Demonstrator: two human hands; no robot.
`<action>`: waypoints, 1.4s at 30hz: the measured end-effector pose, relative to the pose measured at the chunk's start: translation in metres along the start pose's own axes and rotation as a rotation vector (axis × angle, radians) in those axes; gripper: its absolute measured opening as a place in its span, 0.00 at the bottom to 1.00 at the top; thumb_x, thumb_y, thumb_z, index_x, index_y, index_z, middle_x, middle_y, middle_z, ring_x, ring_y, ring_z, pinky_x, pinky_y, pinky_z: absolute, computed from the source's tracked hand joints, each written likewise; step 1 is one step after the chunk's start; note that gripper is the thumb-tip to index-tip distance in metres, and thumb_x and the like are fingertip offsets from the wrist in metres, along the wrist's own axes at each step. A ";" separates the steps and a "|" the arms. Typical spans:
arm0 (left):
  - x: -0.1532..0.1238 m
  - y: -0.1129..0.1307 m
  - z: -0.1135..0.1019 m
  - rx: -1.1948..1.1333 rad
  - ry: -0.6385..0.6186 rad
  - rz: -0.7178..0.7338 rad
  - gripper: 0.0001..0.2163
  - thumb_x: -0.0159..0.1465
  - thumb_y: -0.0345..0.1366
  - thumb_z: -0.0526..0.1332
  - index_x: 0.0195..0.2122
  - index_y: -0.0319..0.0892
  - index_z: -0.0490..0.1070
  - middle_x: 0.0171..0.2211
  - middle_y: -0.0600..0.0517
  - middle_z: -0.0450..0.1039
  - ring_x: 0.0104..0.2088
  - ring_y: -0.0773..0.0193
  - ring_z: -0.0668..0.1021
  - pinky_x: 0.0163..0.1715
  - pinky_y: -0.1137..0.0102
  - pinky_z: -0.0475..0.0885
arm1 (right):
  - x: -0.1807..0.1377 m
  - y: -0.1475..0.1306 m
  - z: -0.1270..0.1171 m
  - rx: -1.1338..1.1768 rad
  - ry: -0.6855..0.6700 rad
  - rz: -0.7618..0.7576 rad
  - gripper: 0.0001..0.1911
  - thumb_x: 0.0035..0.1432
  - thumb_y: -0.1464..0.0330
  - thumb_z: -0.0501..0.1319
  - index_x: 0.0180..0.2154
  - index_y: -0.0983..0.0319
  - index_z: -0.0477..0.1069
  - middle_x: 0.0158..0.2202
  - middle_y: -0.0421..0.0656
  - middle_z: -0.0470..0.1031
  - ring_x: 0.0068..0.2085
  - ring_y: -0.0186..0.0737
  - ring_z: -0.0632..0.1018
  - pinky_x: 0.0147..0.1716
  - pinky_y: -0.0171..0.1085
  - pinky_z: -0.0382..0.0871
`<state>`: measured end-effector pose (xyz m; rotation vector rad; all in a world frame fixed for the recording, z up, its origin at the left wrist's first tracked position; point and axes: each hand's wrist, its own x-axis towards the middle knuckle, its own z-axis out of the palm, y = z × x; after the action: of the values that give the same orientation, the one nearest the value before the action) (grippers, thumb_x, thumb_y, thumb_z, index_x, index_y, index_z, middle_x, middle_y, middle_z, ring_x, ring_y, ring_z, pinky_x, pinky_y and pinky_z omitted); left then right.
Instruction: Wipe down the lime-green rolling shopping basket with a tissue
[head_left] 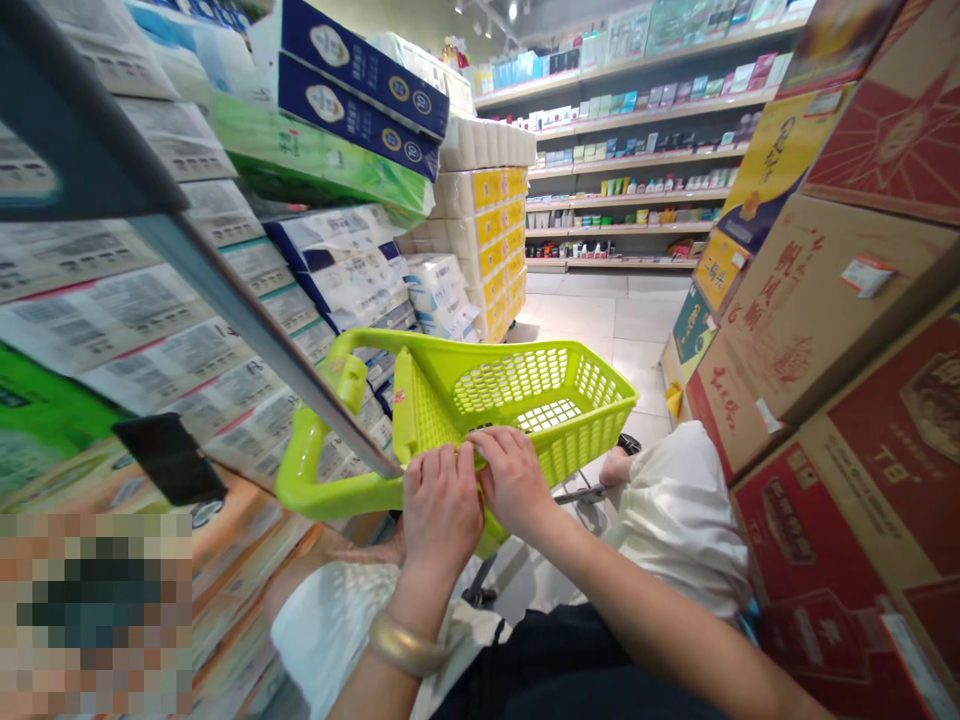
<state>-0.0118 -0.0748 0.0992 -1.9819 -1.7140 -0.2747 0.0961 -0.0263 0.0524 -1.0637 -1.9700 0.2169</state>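
My left hand, with a gold bangle on its wrist, is closed over the near side of a lime-green shopping cart. Right beside it, my right hand curls its fingers over the same rim. The two hands touch or nearly touch at the fingertips. The cart's basket has perforated sides, and its thick looped handle lies to the left. A grey pole slants down across the view to the cart near my left hand. My palms hide part of the rim.
Stacked tissue packs rise along the left, with a black phone-like object in front. Cardboard cartons line the right side. Shelves of small goods stand behind a tiled floor. The lower left corner is pixelated.
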 end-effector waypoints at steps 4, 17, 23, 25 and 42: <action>-0.001 0.000 -0.001 0.001 -0.015 -0.003 0.16 0.56 0.30 0.58 0.47 0.38 0.69 0.36 0.45 0.69 0.41 0.50 0.69 0.47 0.57 0.61 | -0.003 0.025 -0.009 -0.097 0.005 0.079 0.23 0.52 0.79 0.54 0.50 0.62 0.70 0.47 0.49 0.72 0.51 0.47 0.67 0.56 0.46 0.60; 0.001 0.005 -0.005 0.007 -0.021 -0.008 0.15 0.59 0.31 0.56 0.47 0.38 0.70 0.36 0.45 0.69 0.41 0.50 0.69 0.47 0.57 0.61 | -0.002 0.015 -0.006 -0.053 -0.012 0.020 0.24 0.52 0.79 0.54 0.51 0.62 0.69 0.47 0.48 0.71 0.51 0.45 0.68 0.54 0.44 0.61; 0.003 0.007 -0.005 -0.013 -0.022 -0.019 0.16 0.58 0.30 0.57 0.48 0.37 0.70 0.36 0.44 0.69 0.41 0.50 0.69 0.47 0.57 0.60 | 0.000 0.019 -0.008 -0.088 0.025 0.092 0.22 0.52 0.80 0.54 0.48 0.63 0.71 0.45 0.49 0.72 0.49 0.46 0.68 0.54 0.45 0.61; 0.003 0.007 -0.003 -0.012 -0.015 -0.012 0.14 0.60 0.31 0.55 0.47 0.37 0.70 0.36 0.44 0.69 0.41 0.49 0.69 0.46 0.57 0.60 | 0.001 0.009 -0.004 -0.047 0.026 0.055 0.21 0.54 0.79 0.54 0.49 0.63 0.70 0.46 0.48 0.72 0.50 0.45 0.68 0.54 0.44 0.61; 0.006 0.012 -0.008 -0.047 -0.034 -0.010 0.13 0.61 0.31 0.54 0.45 0.38 0.70 0.36 0.43 0.69 0.41 0.49 0.69 0.47 0.57 0.60 | 0.002 0.011 -0.007 -0.045 0.002 0.053 0.22 0.53 0.79 0.53 0.49 0.62 0.70 0.47 0.48 0.71 0.51 0.45 0.68 0.55 0.44 0.60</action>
<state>0.0025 -0.0744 0.1063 -2.0231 -1.7537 -0.2882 0.1077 -0.0198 0.0523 -1.1452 -1.9541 0.2010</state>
